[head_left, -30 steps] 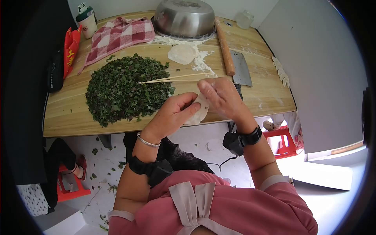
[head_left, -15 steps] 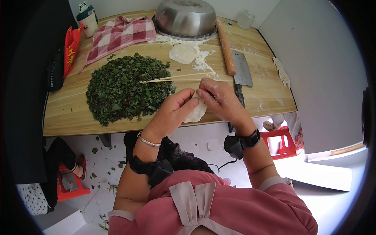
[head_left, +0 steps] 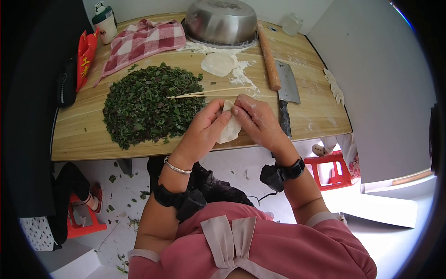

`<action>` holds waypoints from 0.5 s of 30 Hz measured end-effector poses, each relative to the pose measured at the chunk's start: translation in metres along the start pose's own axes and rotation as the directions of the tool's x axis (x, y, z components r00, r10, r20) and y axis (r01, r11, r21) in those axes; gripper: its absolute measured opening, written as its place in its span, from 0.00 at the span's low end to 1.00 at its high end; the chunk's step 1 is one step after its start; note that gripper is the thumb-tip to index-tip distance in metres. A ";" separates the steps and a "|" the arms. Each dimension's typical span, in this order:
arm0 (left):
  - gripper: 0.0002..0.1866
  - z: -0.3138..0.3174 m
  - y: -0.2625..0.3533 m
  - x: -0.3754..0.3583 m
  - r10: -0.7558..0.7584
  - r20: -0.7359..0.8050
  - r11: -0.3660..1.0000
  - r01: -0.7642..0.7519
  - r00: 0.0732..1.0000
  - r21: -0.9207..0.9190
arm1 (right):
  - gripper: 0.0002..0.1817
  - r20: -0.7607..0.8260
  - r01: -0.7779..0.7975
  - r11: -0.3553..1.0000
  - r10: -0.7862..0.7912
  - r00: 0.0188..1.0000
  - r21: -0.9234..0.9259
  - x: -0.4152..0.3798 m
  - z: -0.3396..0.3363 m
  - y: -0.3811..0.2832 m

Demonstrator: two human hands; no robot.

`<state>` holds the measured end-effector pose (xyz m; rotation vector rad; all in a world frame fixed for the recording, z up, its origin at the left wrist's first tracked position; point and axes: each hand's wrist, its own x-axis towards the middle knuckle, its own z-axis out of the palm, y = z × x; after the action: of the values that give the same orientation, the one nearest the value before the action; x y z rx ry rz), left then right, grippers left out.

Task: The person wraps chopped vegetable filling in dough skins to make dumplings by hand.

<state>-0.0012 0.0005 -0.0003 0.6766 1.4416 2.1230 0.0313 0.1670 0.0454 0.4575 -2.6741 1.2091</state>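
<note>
Between my two hands is a pale dumpling wrapper (head_left: 229,131), held over the front edge of the table. My left hand (head_left: 202,128) grips its left side with the thumb on top. The fingers of my right hand (head_left: 257,120) pinch its upper right edge, and flour dusts the knuckles. Just beyond my left hand spreads a large heap of chopped greens (head_left: 151,103). A pair of chopsticks (head_left: 216,92) rests with its tips on the greens. Farther back, a flat round dough wrapper (head_left: 218,63) lies beside scattered flour (head_left: 240,72).
An upturned metal basin (head_left: 220,23) stands at the back beside a checked cloth (head_left: 146,42). To the right lie a rolling pin (head_left: 268,58) and a cleaver (head_left: 288,83). Folded dumplings (head_left: 334,87) line the right edge. Red stools (head_left: 330,172) and seated people's legs show below.
My right hand has shifted slightly left and turned along the wrapper's edge, closer to my left thumb. More of the wrapper shows between the hands.
</note>
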 end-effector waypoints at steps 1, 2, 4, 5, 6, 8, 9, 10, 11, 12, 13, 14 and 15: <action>0.12 0.000 0.000 0.000 -0.007 0.017 1.000 0.007 1.000 0.003 | 0.11 -0.014 0.038 0.999 -0.038 0.999 -0.020 0.000 0.000 0.000; 0.12 -0.001 0.001 -0.001 -0.014 0.033 1.000 0.014 0.999 0.007 | 0.11 -0.027 0.075 0.996 -0.076 0.997 -0.040 0.000 0.000 0.000; 0.11 0.000 0.002 -0.001 0.008 0.046 1.000 -0.009 0.999 0.017 | 0.10 -0.056 0.088 0.995 -0.090 0.994 -0.038 0.000 0.001 0.000; 0.11 0.001 0.002 -0.001 0.030 0.060 0.999 -0.032 0.998 0.027 | 0.10 -0.086 0.099 0.994 -0.102 0.991 -0.038 0.000 0.001 0.000; 0.11 0.001 0.002 -0.001 0.031 0.061 0.999 -0.032 0.998 0.027 | 0.10 -0.086 0.100 0.994 -0.103 0.991 -0.038 0.000 0.000 -0.001; 0.10 0.001 0.001 -0.001 0.029 0.012 0.998 -0.030 0.999 0.052 | 0.10 -0.037 -0.077 0.997 0.077 0.996 -0.001 0.001 -0.002 -0.004; 0.10 0.001 0.001 0.000 0.031 0.012 0.998 -0.031 0.999 0.052 | 0.10 -0.037 -0.076 0.997 0.076 0.996 -0.002 0.001 -0.003 -0.003; 0.11 0.000 0.000 0.000 0.035 0.006 0.999 -0.035 0.999 0.042 | 0.11 -0.040 -0.065 0.997 0.066 0.997 0.032 0.000 -0.002 0.000; 0.11 0.000 0.000 0.000 0.038 -0.002 0.999 -0.038 0.999 0.032 | 0.11 -0.042 -0.054 0.996 0.057 0.997 0.065 -0.001 -0.001 0.002; 0.11 -0.001 0.001 -0.001 0.039 -0.005 0.999 -0.039 0.999 0.032 | 0.11 -0.040 -0.053 0.996 0.055 0.998 0.065 -0.001 0.001 0.004; 0.12 -0.002 0.001 -0.001 0.028 0.003 0.999 -0.028 1.000 0.027 | 0.11 -0.056 -0.023 0.999 0.025 0.998 0.044 -0.002 0.004 0.005; 0.13 -0.002 0.001 -0.001 0.017 0.012 1.000 -0.017 1.000 0.021 | 0.11 -0.073 0.006 1.000 -0.004 0.997 0.021 -0.003 0.006 0.005; 0.13 -0.001 0.001 -0.001 0.016 0.013 1.000 -0.016 1.000 0.021 | 0.11 -0.073 0.005 1.000 -0.004 0.997 0.021 -0.003 0.006 0.005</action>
<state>-0.0014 -0.0010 -0.0001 0.7105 1.4588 2.1148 0.0325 0.1657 0.0371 0.4134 -2.5998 1.2299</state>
